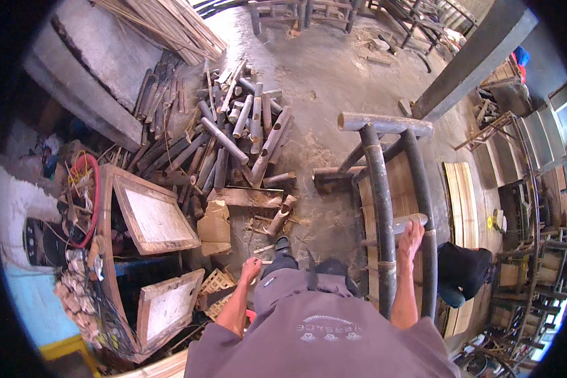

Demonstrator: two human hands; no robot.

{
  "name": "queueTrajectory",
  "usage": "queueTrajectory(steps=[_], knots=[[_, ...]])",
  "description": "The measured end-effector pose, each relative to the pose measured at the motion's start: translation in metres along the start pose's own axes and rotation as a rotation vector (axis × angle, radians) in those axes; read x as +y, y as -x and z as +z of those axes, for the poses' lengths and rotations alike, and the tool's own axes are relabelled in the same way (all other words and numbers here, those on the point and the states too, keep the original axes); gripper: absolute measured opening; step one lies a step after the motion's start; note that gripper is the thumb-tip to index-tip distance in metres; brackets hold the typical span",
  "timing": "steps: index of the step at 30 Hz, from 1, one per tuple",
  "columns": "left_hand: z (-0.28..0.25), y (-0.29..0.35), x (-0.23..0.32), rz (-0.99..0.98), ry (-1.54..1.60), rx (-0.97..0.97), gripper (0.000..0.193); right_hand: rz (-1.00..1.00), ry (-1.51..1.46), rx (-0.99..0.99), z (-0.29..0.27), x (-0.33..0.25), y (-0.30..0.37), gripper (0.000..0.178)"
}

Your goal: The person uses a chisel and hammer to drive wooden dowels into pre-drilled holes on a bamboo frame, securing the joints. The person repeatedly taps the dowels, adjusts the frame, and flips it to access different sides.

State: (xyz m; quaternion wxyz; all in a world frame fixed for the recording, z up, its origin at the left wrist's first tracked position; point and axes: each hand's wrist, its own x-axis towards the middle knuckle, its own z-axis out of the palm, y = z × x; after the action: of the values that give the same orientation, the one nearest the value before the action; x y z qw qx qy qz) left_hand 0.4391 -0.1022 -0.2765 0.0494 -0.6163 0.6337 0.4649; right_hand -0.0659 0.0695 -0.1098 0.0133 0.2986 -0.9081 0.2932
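Note:
On the right stands a dark bamboo frame (378, 189) with two long poles, short crosspieces and flat slatted panels. My right hand (411, 239) is closed at the end of a short bamboo crosspiece (400, 224) between the poles. Lower at the left, my left hand (252, 269) is held beside my body with its fingers curled. A small pale piece (266, 262) shows at those fingers, too small to name. The far end of the frame carries a thicker horizontal bamboo pole (384, 123).
A heap of cut bamboo pieces (239, 126) covers the floor ahead on the left. Nearer lie a cardboard piece (214, 228) and a wooden cabinet (110, 252) with its doors ajar. A concrete pillar (475, 63) rises beyond the frame; a slatted bamboo panel (461, 201) lies right.

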Motion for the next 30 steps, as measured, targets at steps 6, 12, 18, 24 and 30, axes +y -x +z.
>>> queueTrajectory(steps=[6,12,18,24,30], knots=[[-0.029,-0.041,0.01,0.002,0.117,0.198,0.039,-0.046,-0.071,-0.019,0.058,-0.074,-0.089,0.031],[-0.036,-0.082,0.033,-0.142,0.047,-0.027,0.041,0.468,-0.519,-0.029,0.119,-0.08,-0.191,0.049],[-0.024,-0.176,0.0,-0.058,-0.035,0.138,0.041,0.823,-0.98,0.033,0.223,-0.067,-0.28,0.093],[-0.099,-0.253,0.148,-0.071,0.212,0.013,0.039,0.963,-0.954,0.154,0.231,-0.145,-0.315,0.111],[-0.161,-0.352,0.244,0.03,0.023,-0.117,0.038,1.006,-0.71,0.152,0.245,-0.142,-0.32,0.11]])
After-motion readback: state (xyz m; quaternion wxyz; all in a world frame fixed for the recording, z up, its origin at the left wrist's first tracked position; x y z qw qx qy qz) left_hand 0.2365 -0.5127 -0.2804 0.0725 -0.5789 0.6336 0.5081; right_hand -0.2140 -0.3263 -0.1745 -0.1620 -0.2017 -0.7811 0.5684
